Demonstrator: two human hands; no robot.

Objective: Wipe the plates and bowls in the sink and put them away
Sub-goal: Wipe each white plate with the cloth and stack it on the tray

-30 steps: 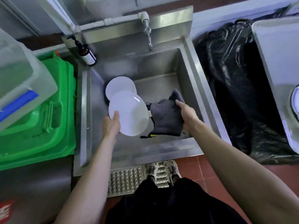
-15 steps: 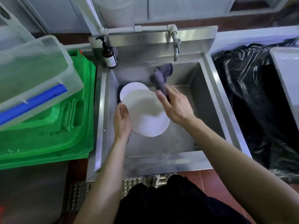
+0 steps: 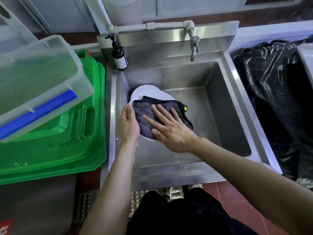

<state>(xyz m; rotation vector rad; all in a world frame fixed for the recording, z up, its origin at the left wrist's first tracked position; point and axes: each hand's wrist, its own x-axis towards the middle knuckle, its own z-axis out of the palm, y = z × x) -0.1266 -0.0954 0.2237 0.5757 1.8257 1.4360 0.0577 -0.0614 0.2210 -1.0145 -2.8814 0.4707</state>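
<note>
Over the steel sink (image 3: 228, 102) my left hand (image 3: 128, 124) grips the left rim of a white plate (image 3: 166, 97). A grey cloth (image 3: 145, 111) with a black edge and a yellow tag lies spread across the plate and hides most of it. My right hand (image 3: 169, 128) presses flat on the cloth with straight fingers. Behind the held plate, a second white plate (image 3: 145, 89) lies in the sink's left part, mostly covered.
A brown pump bottle (image 3: 119, 56) stands on the sink's back left corner, the tap (image 3: 194, 46) at the back. Green crates (image 3: 67, 141) with a clear lidded box (image 3: 33, 78) sit left. A black bag (image 3: 271, 92) and a white tray edge (image 3: 306, 58) lie right.
My right hand brought the cloth from the right of the plate over it and now lays it flat on the plate's face. The left hand keeps its hold on the rim.
</note>
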